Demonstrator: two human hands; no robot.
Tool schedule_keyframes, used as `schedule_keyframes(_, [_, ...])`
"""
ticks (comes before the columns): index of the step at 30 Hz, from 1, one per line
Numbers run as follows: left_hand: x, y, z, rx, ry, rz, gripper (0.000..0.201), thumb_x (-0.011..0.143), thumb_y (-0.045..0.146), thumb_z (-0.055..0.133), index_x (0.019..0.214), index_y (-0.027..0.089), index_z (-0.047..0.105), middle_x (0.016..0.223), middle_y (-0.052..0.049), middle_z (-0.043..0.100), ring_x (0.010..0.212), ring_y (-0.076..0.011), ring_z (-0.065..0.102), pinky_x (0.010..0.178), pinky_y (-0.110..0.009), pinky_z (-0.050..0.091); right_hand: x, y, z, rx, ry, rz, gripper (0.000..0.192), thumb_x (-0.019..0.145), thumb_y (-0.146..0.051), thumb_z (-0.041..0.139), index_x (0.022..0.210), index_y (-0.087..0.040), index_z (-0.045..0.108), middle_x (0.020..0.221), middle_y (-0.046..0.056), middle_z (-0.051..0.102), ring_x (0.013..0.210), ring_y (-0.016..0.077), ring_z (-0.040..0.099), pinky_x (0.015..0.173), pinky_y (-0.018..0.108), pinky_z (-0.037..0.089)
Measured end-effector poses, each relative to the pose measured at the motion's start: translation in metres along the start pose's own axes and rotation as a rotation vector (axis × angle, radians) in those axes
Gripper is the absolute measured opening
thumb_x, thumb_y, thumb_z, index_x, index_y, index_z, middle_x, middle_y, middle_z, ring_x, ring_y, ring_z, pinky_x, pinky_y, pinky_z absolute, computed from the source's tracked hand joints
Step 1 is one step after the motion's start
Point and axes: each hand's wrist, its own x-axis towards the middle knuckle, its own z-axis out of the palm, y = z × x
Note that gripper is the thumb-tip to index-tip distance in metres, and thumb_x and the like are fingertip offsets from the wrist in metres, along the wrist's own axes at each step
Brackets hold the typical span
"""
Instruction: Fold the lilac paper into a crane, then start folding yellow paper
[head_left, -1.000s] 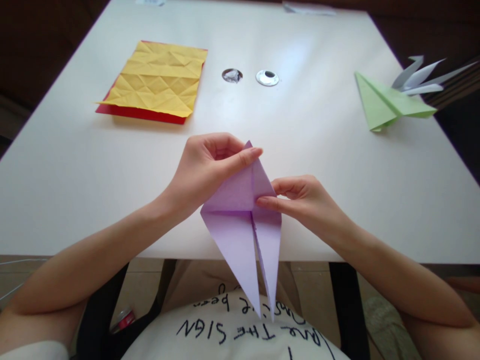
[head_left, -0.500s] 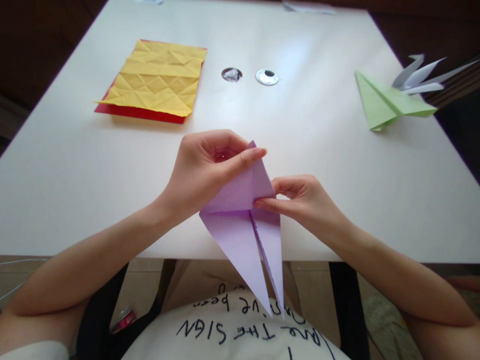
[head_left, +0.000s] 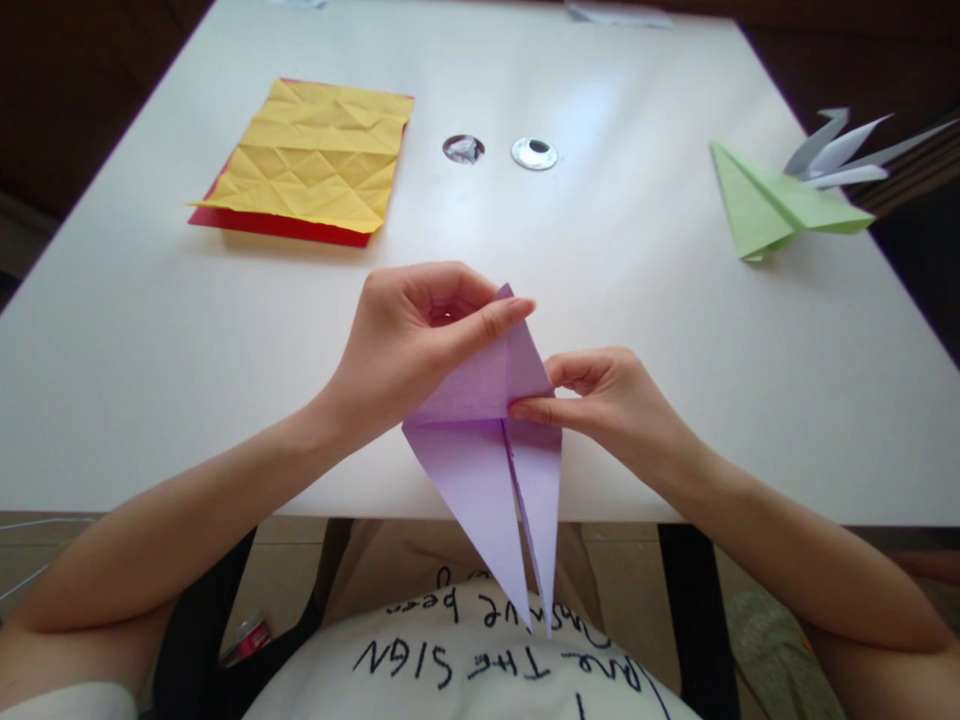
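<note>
Pale purple, kite-shaped folded paper [head_left: 469, 475]: held over the near edge of the smooth white table [head_left: 225, 330], its two slim points toward the person.
Left hand [head_left: 424, 325]: grasps the purple paper's upper tip between thumb and fingers, probably to steady it.
Right hand [head_left: 592, 392]: pinches the purple paper's right side, thumb on top near the centre slit, seemingly keeping that flap pressed.
Creased yellow paper sheet [head_left: 322, 150]: lies over a flat red sheet [head_left: 300, 229], beyond and left of the purple paper, likely there to leave working room.
Pale green folded paper piece [head_left: 772, 205]: beyond and right of the purple paper, apparently out of both hands' way.
</note>
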Motion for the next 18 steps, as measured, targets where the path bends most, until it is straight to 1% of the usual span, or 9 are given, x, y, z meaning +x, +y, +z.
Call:
schedule_keyframes(5, [-0.001,0.0,0.001,-0.017,0.01,0.007,0.021,0.072,0.038,0.07,0.064,0.018,0.066,0.062,0.002,0.06,0.06,-0.0104,0.054,0.049,-0.021,0.039,0.0,0.0,0.0,0.0,0.003,0.004,0.016,0.064,-0.032,0.076,0.065,-0.017,0.069,0.064,0.001,0.066,0.063,0.0155,0.059,0.058,0.027,0.045])
schedule_keyframes(8, [0.0,0.0,0.001,-0.022,0.005,0.009,0.02,0.071,0.037,0.07,0.064,0.018,0.066,0.062,0.002,0.061,0.06,-0.0103,0.054,0.05,-0.021,0.04,0.0,0.001,0.0,-0.023,0.014,-0.021,0.017,0.064,-0.033,0.076,0.065,-0.018,0.069,0.064,0.001,0.066,0.064,0.0157,0.059,0.06,0.027,0.045])
schedule_keyframes(12, [0.001,0.0,-0.001,-0.005,-0.036,0.044,0.019,0.072,0.036,0.069,0.066,0.018,0.067,0.066,0.001,0.063,0.062,-0.0115,0.057,0.052,-0.022,0.043,0.003,0.008,0.003,-0.111,0.124,-0.129,0.013,0.065,-0.031,0.075,0.063,-0.02,0.068,0.064,-0.002,0.067,0.064,0.0148,0.059,0.065,0.028,0.045])
schedule_keyframes(14, [0.002,-0.001,-0.001,0.001,-0.091,0.085,0.016,0.072,0.034,0.069,0.069,0.018,0.068,0.069,0.0,0.065,0.065,-0.012,0.059,0.056,-0.022,0.045,0.007,0.013,0.004,-0.127,0.167,-0.186,0.011,0.066,-0.029,0.074,0.063,-0.021,0.068,0.065,-0.003,0.067,0.065,0.0145,0.06,0.067,0.028,0.045])
schedule_keyframes(16, [0.002,-0.003,-0.001,0.029,-0.194,0.117,0.012,0.072,0.03,0.069,0.072,0.018,0.069,0.072,0.0,0.067,0.067,-0.0124,0.06,0.06,-0.022,0.046,0.011,0.019,0.004,-0.13,0.2,-0.238,0.011,0.067,-0.03,0.073,0.064,-0.021,0.067,0.066,-0.003,0.067,0.065,0.0143,0.06,0.067,0.028,0.045])
schedule_keyframes(18, [0.002,-0.007,0.0,0.095,-0.279,0.135,0.009,0.072,0.027,0.069,0.073,0.019,0.07,0.071,0.001,0.067,0.066,-0.0122,0.06,0.059,-0.022,0.045,0.016,0.024,0.003,-0.139,0.225,-0.28,0.011,0.069,-0.03,0.072,0.065,-0.021,0.067,0.066,-0.003,0.067,0.065,0.014,0.06,0.067,0.027,0.044])
